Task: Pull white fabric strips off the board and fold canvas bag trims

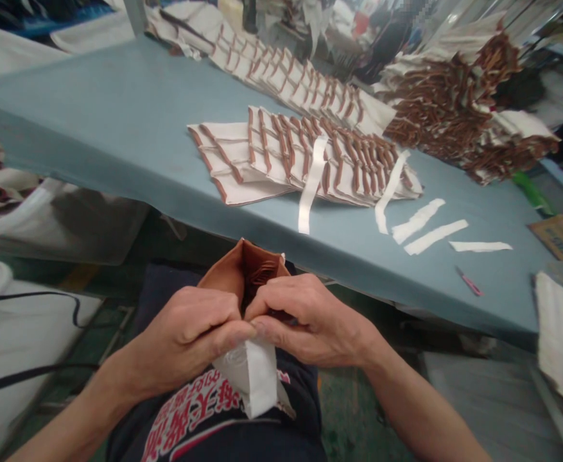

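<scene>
Close to my body, my left hand (201, 321) and my right hand (305, 314) meet at the thumbs, both closed on the edge of a brown-and-white pouch-like piece (223, 266). Its brown inside opens away from me and shows several folds. A white strip-like part (262, 378) hangs below my thumbs; whether it belongs to the piece I cannot tell. What lies between my fingertips is hidden. Beyond my hands, on the table, overlapping white pieces with brown edges (271, 147) lie in a row.
The blue-grey table (117, 128) slants across ahead of me. White strips (435, 236) and a small pink-handled tool (468, 282) lie at its right. Behind are a second row of pieces (300, 80) and a tall brown-and-white heap (445, 102). A white bin (64, 218) stands left.
</scene>
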`<control>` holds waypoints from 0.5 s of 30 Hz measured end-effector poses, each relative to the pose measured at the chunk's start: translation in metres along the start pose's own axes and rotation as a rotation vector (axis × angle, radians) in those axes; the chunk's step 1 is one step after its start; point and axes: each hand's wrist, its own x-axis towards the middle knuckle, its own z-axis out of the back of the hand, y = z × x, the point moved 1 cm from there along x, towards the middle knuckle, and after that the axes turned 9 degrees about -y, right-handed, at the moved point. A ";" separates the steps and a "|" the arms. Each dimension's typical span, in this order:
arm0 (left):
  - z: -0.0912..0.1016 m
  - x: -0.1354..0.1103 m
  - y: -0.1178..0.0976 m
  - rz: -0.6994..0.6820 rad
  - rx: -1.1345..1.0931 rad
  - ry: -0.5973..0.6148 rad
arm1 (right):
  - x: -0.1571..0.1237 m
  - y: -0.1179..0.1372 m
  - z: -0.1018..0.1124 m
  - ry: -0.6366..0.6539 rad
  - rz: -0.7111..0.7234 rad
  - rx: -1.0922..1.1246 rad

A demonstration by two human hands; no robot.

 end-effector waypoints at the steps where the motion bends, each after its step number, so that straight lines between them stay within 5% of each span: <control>1: 0.002 -0.002 -0.002 -0.010 0.034 -0.007 | -0.001 -0.001 0.001 0.024 -0.017 0.002; 5: 0.011 -0.018 0.000 0.028 0.051 -0.019 | -0.006 -0.009 0.002 0.109 -0.086 0.065; 15: 0.014 -0.042 0.010 0.158 0.046 0.093 | -0.024 -0.005 0.005 0.100 0.010 0.001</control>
